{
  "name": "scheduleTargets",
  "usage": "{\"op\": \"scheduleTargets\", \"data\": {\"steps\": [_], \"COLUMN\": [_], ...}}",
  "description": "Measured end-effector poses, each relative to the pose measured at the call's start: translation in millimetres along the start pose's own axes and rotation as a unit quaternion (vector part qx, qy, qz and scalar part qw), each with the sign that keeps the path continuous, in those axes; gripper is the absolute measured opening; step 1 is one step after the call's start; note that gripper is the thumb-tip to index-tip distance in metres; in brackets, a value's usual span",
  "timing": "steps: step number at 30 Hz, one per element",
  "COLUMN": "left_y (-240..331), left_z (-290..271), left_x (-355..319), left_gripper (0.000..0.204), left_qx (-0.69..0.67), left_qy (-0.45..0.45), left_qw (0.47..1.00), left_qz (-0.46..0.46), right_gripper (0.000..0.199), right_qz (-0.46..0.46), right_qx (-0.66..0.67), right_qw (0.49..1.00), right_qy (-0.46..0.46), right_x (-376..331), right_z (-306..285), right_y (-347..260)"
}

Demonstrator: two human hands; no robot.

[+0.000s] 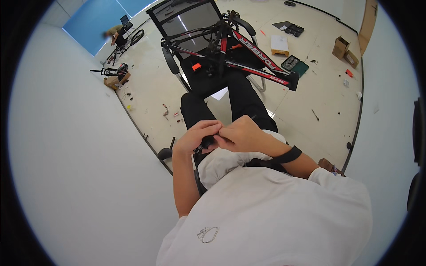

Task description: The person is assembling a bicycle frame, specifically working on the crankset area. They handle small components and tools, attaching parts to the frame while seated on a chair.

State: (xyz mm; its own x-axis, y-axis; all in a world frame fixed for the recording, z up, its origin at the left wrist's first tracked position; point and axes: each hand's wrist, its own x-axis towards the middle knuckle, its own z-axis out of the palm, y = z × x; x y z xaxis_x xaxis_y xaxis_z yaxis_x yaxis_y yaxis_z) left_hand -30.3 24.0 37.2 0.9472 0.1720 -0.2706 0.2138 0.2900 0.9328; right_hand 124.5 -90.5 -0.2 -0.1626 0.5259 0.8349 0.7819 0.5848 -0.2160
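My left hand (198, 135) and my right hand (242, 133) are pressed together in front of my chest, fingers curled around a small black part (207, 142) that is mostly hidden between them. Both hands grip it; its exact shape cannot be made out. A black strap circles my right wrist. Beyond my black-trousered legs a black and red bicycle frame (248, 55) lies across a black chair (188, 22).
A white wall runs along my left. On the pale floor lie open tool cases (293, 64), cardboard boxes (344, 48), a white box (279, 43) and scattered small parts (166, 111). Far back left, another person (116, 34) crouches by a bicycle.
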Motion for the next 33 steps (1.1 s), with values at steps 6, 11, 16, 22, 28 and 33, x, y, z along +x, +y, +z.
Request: {"op": "scheduleTargets", "data": {"steps": [6, 11, 16, 22, 28, 33], "left_y": [-2, -10, -34, -17, 7, -1], "left_z": [3, 0, -25, -4, 32, 39], "left_x": [-3, 0, 6, 24, 33, 37], "left_gripper": [0.027, 0.028, 0.028, 0.023, 0.023, 0.022], "left_qx": [0.000, -0.011, -0.049, -0.233, -0.135, -0.009], "left_qy": [-0.002, 0.075, 0.003, 0.246, 0.343, 0.379], "left_qw": [1.000, 0.997, 0.999, 0.899, 0.854, 0.830], "left_qz": [-0.011, -0.007, -0.004, 0.277, 0.366, 0.409], "right_gripper": [0.031, 0.029, 0.022, 0.032, 0.030, 0.028], "right_qz": [-0.035, 0.051, -0.046, 0.307, 0.386, 0.417], "right_qx": [-0.031, 0.073, 0.017, 0.376, 0.673, 0.659], "right_qw": [0.998, 0.996, 0.996, 0.874, 0.627, 0.621], "right_qy": [0.042, -0.008, 0.077, -0.014, -0.075, -0.080], "right_x": [-7, -9, 3, 10, 13, 15], "right_z": [16, 18, 1, -12, -9, -11], "right_y": [3, 15, 16, 16, -5, -8]}}
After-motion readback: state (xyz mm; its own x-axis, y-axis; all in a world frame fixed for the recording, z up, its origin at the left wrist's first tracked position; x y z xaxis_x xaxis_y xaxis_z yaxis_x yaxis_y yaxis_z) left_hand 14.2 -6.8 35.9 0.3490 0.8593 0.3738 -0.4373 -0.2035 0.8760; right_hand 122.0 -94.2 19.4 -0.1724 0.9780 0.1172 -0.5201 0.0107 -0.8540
